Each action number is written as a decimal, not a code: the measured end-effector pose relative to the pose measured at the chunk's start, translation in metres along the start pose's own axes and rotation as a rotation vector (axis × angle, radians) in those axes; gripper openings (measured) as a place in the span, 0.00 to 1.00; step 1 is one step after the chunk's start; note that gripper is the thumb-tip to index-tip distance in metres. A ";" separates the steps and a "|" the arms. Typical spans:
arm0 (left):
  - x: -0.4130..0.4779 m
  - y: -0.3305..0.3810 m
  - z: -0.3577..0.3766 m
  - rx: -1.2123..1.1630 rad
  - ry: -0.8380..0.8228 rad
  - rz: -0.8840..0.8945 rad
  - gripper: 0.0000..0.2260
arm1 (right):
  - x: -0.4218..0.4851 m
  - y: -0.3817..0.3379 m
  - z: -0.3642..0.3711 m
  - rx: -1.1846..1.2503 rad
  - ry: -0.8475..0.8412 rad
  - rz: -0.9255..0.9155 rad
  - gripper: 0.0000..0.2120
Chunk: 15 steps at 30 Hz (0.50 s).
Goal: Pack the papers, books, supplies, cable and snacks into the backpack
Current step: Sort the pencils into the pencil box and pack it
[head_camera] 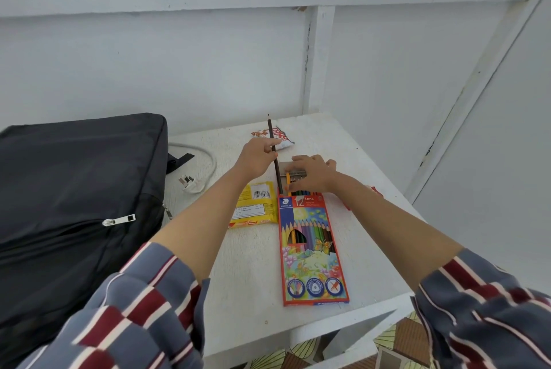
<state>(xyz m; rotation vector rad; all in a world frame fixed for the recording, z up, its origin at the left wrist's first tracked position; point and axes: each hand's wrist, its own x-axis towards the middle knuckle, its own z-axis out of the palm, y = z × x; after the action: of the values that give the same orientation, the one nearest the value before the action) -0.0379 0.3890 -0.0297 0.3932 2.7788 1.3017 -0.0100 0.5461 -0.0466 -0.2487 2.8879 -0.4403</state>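
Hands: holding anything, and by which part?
Left hand pinches the brown pencil near mid-shaft. Right hand rests on the open top end of the pencil box; whether it grips the flap cannot be told.

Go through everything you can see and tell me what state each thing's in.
backpack: lying flat, visible zip closed
pencil box: flat, top flap open
brown pencil: partly out of pencil box
left grip: pinching brown pencil
right grip: holding pencil box flap
cable: loose, unplugged
yellow snack packet: lying barcode up
red-white snack packet: lying flat
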 end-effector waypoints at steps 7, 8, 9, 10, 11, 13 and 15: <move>0.003 0.002 0.007 0.043 0.034 0.031 0.17 | -0.001 0.007 -0.004 0.032 0.025 0.002 0.20; 0.003 0.003 0.008 0.052 0.029 0.033 0.18 | -0.001 0.007 -0.004 0.038 0.028 0.006 0.20; 0.004 0.003 0.010 0.060 0.019 0.034 0.17 | -0.001 0.008 -0.004 0.045 0.030 0.008 0.19; 0.004 0.003 0.011 0.069 0.005 0.033 0.17 | -0.001 0.009 -0.005 0.049 0.031 0.008 0.19; 0.004 0.003 0.013 0.079 -0.012 0.026 0.17 | -0.001 0.010 -0.005 0.050 0.031 0.008 0.19; 0.003 0.002 0.015 0.102 -0.044 0.009 0.17 | 0.000 0.011 -0.005 0.043 0.030 0.009 0.19; 0.003 0.002 0.016 0.124 -0.055 -0.007 0.16 | 0.000 0.011 -0.005 0.033 0.025 0.010 0.20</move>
<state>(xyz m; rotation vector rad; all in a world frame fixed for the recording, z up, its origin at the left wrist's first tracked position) -0.0379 0.4029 -0.0382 0.4185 2.8202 1.1028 -0.0125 0.5578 -0.0458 -0.2250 2.9020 -0.4922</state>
